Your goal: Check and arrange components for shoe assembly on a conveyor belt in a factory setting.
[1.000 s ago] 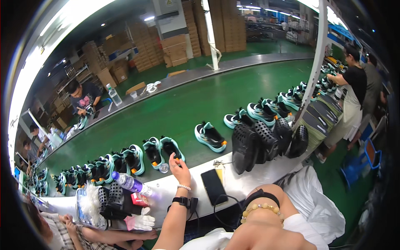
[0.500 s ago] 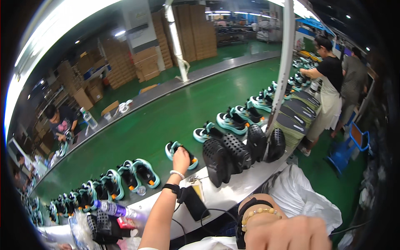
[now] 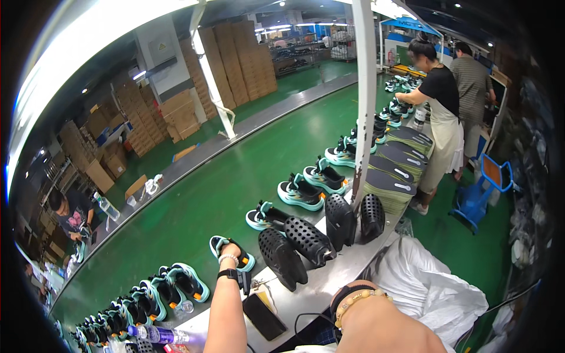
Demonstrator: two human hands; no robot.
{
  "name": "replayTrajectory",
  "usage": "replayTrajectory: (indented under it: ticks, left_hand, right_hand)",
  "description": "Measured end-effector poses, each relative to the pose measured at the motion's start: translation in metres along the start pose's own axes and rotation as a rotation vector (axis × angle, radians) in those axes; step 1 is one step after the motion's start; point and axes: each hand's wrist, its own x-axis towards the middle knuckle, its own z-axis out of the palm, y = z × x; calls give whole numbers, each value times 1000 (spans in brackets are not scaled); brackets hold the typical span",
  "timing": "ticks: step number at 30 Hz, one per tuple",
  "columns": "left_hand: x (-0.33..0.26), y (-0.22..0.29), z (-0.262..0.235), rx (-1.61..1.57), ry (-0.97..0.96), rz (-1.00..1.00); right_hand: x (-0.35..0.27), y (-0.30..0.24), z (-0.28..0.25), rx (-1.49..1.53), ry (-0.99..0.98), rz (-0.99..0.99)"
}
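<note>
My left hand (image 3: 230, 252), with a white bead bracelet and a black wristband, grips a black and mint-green sneaker (image 3: 217, 242) on the green belt's near side. Its fingertips are hidden at the shoe's opening. My right hand (image 3: 385, 329) is close at the lower edge, below a yellow bead bracelet; its fingers are out of the picture. Right of the sneaker stand several black perforated shoe-shaped forms (image 3: 282, 259). A dark phone-like slab (image 3: 264, 316) lies on the metal ledge nearer me.
Along the green belt (image 3: 176, 217) run more sneakers (image 3: 191, 282), left and right. A white post (image 3: 363, 100) rises behind the black forms. Olive-green insole stacks (image 3: 385, 183), a white sack (image 3: 424, 288) and a blue stool (image 3: 474, 200) are at right. A purple-labelled bottle (image 3: 156, 334) lies lower left. Other people work nearby.
The view has shifted, so the scene sits lower and further left. My left hand stays at the same sneaker. My right hand's knuckles have dropped out of the picture.
</note>
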Motion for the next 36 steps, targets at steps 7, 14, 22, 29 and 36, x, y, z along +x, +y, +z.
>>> replayTrajectory:
  ticks: [7,14,22,29,36]
  left_hand:
    - [-34,-97,-32,225,53,130]
    - [-126,-34,-83,125,-92,166]
    - [-156,-76,-105,-173,-317,358]
    - [-129,-170,-51,547,-122,884]
    - [-272,-41,-143,-233,503,91]
  right_hand:
    - [-43,1,8,-449,-121,567]
    - [-182,-22,-35,-2181,1198,1562]
    - [-252,-23,-67,-2091,715,2346]
    - [-262,28,-104,-2088,707,2211]
    - [-182,-31,-78,-2422,928,1931]
